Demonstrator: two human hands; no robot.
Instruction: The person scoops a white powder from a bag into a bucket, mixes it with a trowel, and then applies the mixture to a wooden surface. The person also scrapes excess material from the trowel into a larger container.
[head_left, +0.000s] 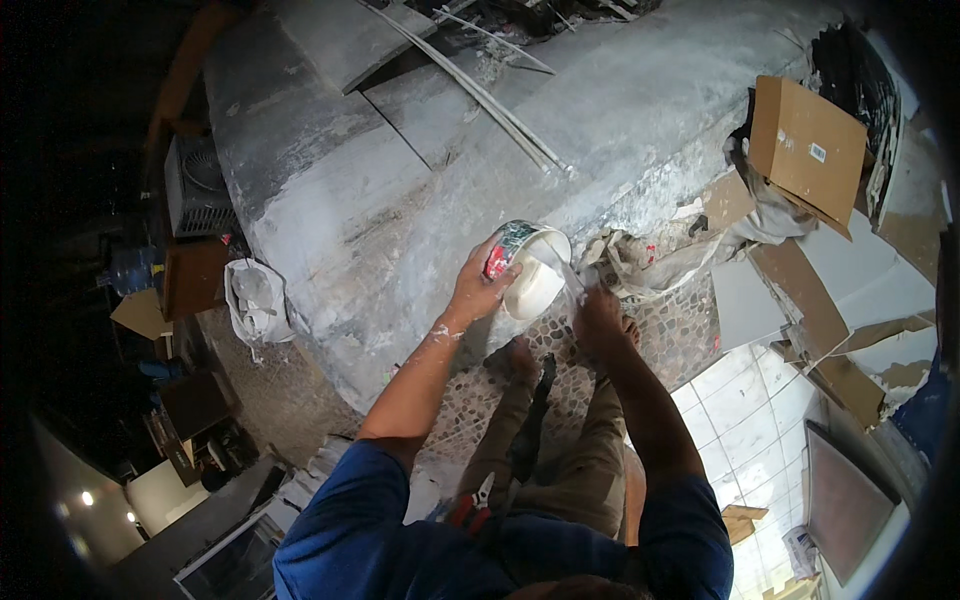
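Observation:
My left hand (478,285) is closed round the side of a plastic container (540,300) with a red and green printed outside and white material inside. Its opening is tilted toward my right. My right hand (598,315) grips a flat metal-bladed tool (565,268), like a putty knife, whose blade reaches into the container's mouth. White smears show on my left wrist. Red-handled cutters (472,510) hang at my waist.
A large dusty grey slab (350,230) with long rods (480,90) lies ahead. Cardboard (805,140) and broken boards (840,280) are piled at the right. A white sack (252,300) and a slatted metal unit (200,190) are at the left. My feet stand on pebble-patterned flooring (672,330).

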